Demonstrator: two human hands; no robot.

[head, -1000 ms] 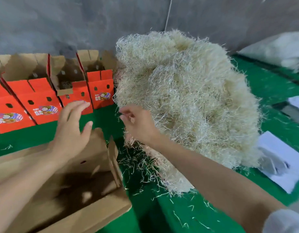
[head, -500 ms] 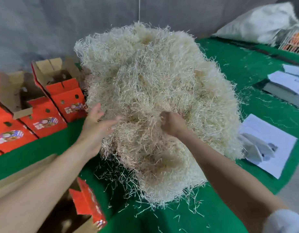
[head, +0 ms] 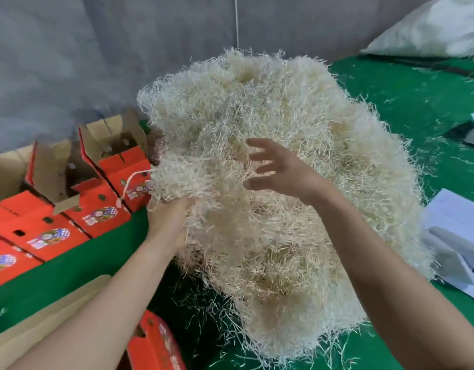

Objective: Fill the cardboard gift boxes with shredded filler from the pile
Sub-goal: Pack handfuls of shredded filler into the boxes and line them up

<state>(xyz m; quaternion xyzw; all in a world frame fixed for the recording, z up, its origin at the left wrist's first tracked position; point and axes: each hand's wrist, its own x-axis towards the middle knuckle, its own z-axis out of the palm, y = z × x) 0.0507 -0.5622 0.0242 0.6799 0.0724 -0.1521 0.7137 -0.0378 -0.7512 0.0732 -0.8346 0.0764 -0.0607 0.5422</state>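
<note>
A big pile of cream shredded filler (head: 297,124) stands on the green table (head: 417,97). My left hand (head: 168,218) is buried in the pile's left side and grips a tuft of filler (head: 182,174) that bulges out above it; its fingers are hidden by the strands. My right hand (head: 281,166) hovers in front of the pile's middle with fingers spread and holds nothing. Several open red cardboard gift boxes (head: 116,158) stand in a row to the left. Another red box (head: 156,345) lies at the near edge under my left arm.
Flat brown cardboard (head: 43,316) lies at the lower left. White paper sheets (head: 460,236) rest on the table at right. A white sack (head: 430,28) sits at the far right corner. A grey wall closes off the back. Loose strands litter the green surface.
My left hand has gone from touching the pile's left side to digging in and gripping a tuft. My right hand has let go of the pile and opened, fingers spread.
</note>
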